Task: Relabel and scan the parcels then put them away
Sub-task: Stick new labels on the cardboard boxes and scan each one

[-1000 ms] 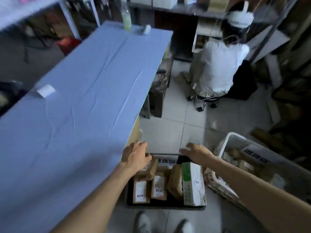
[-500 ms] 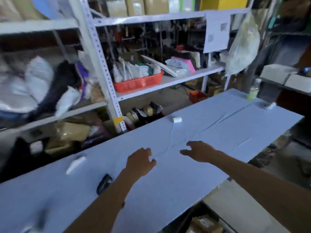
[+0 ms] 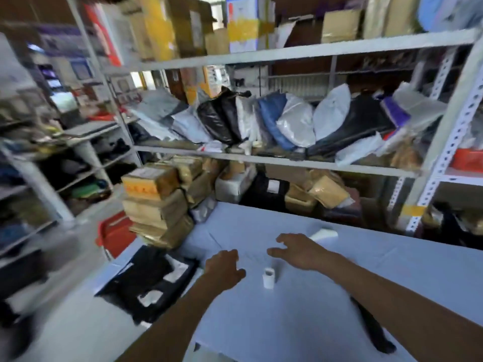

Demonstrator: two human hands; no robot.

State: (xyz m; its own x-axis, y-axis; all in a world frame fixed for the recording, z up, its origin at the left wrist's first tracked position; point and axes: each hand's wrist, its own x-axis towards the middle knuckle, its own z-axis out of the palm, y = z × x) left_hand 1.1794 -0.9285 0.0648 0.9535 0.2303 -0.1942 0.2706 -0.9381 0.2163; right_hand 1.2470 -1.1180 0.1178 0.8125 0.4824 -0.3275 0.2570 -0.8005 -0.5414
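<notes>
A small white roll [image 3: 268, 277] is standing upright on the blue worktop [image 3: 287, 330]. The left hand [image 3: 224, 267] is hanging just left of the roll, fingers loosely curled and holding nothing. The right hand [image 3: 296, 250] is spreading its fingers just beyond the roll, to its right. A second roll [image 3: 324, 235] is lying on its side farther beyond. Black bags [image 3: 149, 280] are lying left of the roll, with stacked boxes [image 3: 159, 207] sitting behind them. Well beyond the roll, a shelf [image 3: 287, 159] is carrying parcels [image 3: 295, 121].
</notes>
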